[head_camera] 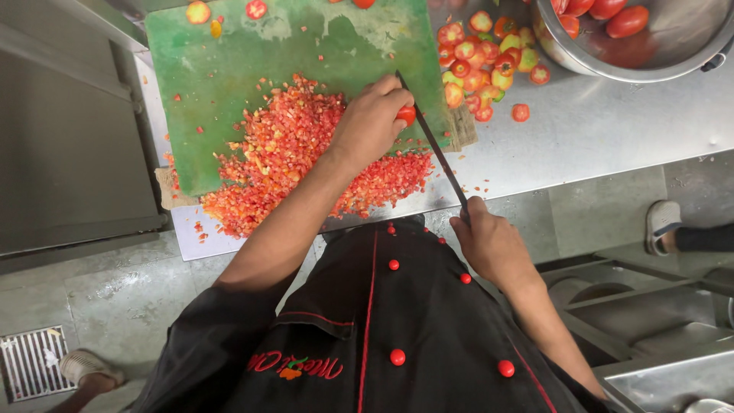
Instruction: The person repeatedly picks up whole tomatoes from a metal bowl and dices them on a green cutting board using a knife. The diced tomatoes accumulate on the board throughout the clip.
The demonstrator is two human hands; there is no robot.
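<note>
My left hand (pixel 372 118) presses a small red tomato (pixel 407 115) onto the right part of the green cutting board (pixel 222 69). My right hand (pixel 489 245) grips the handle of a long dark knife (pixel 432 141), whose blade runs up to the tomato and rests against it beside my left fingers. A big heap of finely chopped red tomato (pixel 290 157) covers the near half of the board, left of and under my left arm.
Trimmed tomato tops (pixel 482 65) lie piled on the steel counter (pixel 596 130) right of the board. A steel bowl (pixel 673 53) with whole tomatoes stands at the far right. Another person's foot (pixel 661 226) is on the floor at right. A floor drain (pixel 30 363) lies at the lower left.
</note>
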